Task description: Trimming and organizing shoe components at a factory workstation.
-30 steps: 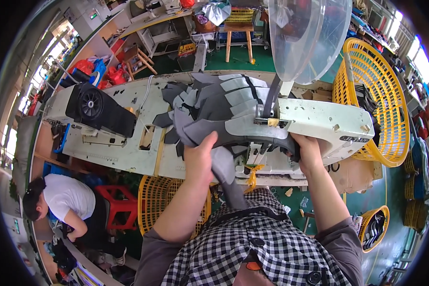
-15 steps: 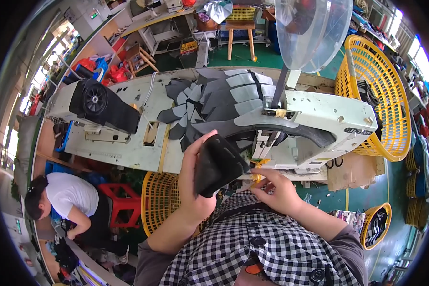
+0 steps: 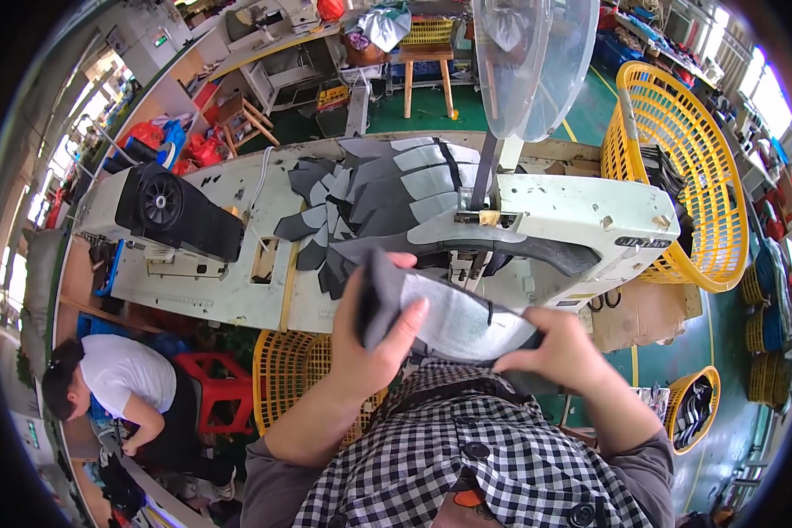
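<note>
A curved sewn piece [image 3: 458, 321], silver-grey on one face and black at the turned-up end, is held between my two hands in front of the sewing machine [image 3: 581, 207]. My left hand [image 3: 383, 348] is closed round its left end, thumb on the silver face. At the opposite end, my right hand [image 3: 561, 348] pinches the corner between thumb and fingers. Beyond my hands, a pile of cut grey and silver pieces [image 3: 383, 189] lies on the pale machine table [image 3: 211, 299]. A long dark curved piece [image 3: 554, 253] rests by the machine's arm.
A clear plastic shield [image 3: 532, 70] stands above the machine. Yellow baskets stand at the right [image 3: 722, 176] and below the table's front edge [image 3: 277, 370]. A second machine head with a black wheel [image 3: 160, 202] is at the left. A person in white [image 3: 136, 378] bends over near a red stool [image 3: 216, 387].
The sewn piece has turned from its black side to its silver face. My right hand has left the yellow part near the needle area and taken hold of the piece's right end.
</note>
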`<state>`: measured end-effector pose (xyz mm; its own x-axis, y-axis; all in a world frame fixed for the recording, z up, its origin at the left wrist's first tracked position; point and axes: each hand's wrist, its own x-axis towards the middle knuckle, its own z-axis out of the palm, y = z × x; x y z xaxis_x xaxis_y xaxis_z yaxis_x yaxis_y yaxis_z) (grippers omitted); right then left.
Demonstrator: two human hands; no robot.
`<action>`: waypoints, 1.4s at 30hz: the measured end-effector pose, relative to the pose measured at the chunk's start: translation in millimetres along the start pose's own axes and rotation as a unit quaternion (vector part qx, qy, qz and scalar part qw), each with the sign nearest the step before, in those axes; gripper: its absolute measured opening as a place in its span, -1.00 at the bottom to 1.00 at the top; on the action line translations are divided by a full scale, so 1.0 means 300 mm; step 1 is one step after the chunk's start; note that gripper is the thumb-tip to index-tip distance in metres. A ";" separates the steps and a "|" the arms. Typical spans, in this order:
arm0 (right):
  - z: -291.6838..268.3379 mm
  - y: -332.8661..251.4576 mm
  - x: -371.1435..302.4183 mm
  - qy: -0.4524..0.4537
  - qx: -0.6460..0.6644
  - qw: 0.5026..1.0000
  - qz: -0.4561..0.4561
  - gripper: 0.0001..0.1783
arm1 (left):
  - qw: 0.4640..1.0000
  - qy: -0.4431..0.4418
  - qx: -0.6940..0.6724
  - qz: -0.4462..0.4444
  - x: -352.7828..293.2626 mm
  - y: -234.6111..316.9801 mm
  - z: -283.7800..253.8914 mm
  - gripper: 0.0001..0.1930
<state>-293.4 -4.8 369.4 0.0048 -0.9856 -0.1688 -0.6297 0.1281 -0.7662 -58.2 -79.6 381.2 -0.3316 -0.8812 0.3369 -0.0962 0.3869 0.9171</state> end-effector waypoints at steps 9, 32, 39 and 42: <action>-0.043 0.067 0.145 0.184 0.198 0.962 -0.038 -0.73 | 0.953 0.205 -0.205 -0.086 0.115 -0.177 0.121 -0.61; 0.027 0.215 0.252 0.160 0.461 0.872 0.042 -0.60 | 0.931 0.192 -0.240 -0.198 0.112 -0.186 0.099 -0.61; 0.259 0.075 0.064 -0.120 0.276 0.927 -0.224 -0.35 | 0.949 -0.207 -0.237 0.035 -0.064 -0.016 0.054 -0.78; 0.262 0.075 0.053 -0.098 0.102 0.960 -0.244 -0.41 | 0.916 -0.245 -0.275 0.159 -0.028 0.032 0.035 -0.73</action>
<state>-246.5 -8.8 300.6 0.4182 -0.8971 0.1424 -0.3502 -0.3039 -0.8860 -66.1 -65.6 384.8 -0.6555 -0.4677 0.5929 0.5210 0.2883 0.8034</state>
